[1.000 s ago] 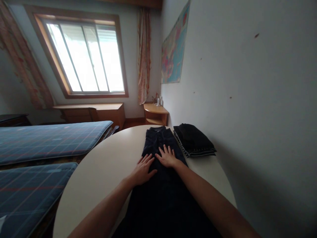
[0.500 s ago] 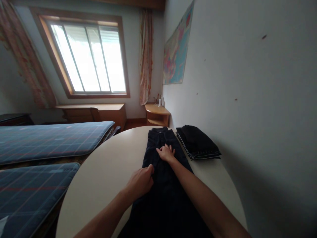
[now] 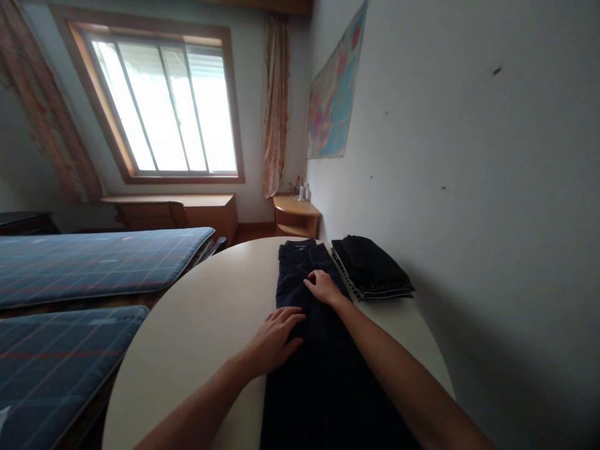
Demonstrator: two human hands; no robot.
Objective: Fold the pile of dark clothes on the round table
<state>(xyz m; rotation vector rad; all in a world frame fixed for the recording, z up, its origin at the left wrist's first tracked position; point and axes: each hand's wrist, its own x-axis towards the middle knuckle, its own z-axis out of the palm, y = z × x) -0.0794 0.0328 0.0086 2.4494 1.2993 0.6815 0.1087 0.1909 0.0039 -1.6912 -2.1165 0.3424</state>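
A dark navy collared shirt [image 3: 309, 356], with buttons below its collar, lies lengthwise on the round pale table [image 3: 201, 325]. Its body is folded into a long, narrow shape, collar at the far end. My left hand [image 3: 276, 334] rests on the shirt's left edge, fingers stretched out and thumb apart. Farther up, my right hand [image 3: 325, 289] touches the shirt's upper part below the buttons. Its fingers are loosely bent, with a gap between thumb and forefinger. Just right of the shirt sits a stack of folded black clothes [image 3: 370, 265].
The wall [image 3: 469, 250] runs close along the table's right side. Two beds with blue plaid mattresses [image 3: 94, 262] stand to the left. Beyond the table are a small corner shelf [image 3: 297, 206], a wooden desk [image 3: 206, 203] and a window [image 3: 182, 106].
My left hand has let go of the shirt's left edge and spread its fingers. That edge now lies straighter and farther right. My right hand has shifted slightly right, its fingers drawn in.
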